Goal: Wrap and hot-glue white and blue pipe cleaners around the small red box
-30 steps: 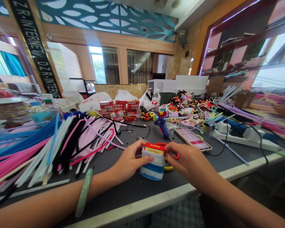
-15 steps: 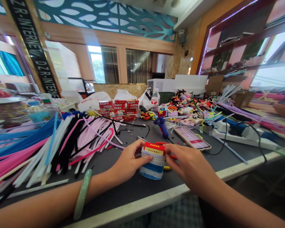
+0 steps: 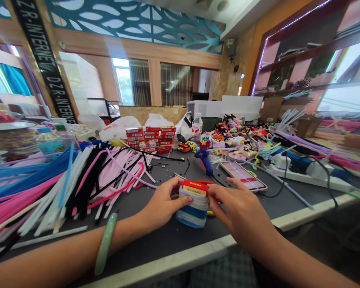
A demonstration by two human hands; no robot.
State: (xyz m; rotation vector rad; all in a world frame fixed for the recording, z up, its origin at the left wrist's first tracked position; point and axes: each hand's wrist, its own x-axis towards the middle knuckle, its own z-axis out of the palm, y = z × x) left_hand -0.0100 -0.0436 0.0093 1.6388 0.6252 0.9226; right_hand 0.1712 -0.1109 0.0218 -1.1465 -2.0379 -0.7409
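Between my hands, a small box [image 3: 195, 187] with a red and yellow top stands upright, its sides wrapped in bands of white and blue pipe cleaner [image 3: 192, 212]. My left hand [image 3: 163, 202] grips it from the left, thumb across the front and fingers behind. At the upper right edge of the box, my right hand [image 3: 240, 206] pinches with thumb and index finger, while its other fingers are raised. Whatever lies between those fingertips is hidden. Partly covered behind the right hand are a red handle and a yellow piece [image 3: 210, 213].
A blue glue gun [image 3: 204, 162] and a phone [image 3: 243, 176] lie beyond the box. Loose pipe cleaners [image 3: 87, 180] cover the left. Stacked red boxes [image 3: 151, 138], a bottle [image 3: 197, 124] and small dolls [image 3: 237, 136] stand behind. A power strip [image 3: 312, 176] with cables lies right.
The fingers of my right hand have lifted and spread, with thumb and index still at the box's edge. My left hand and the box have stayed nearly still.
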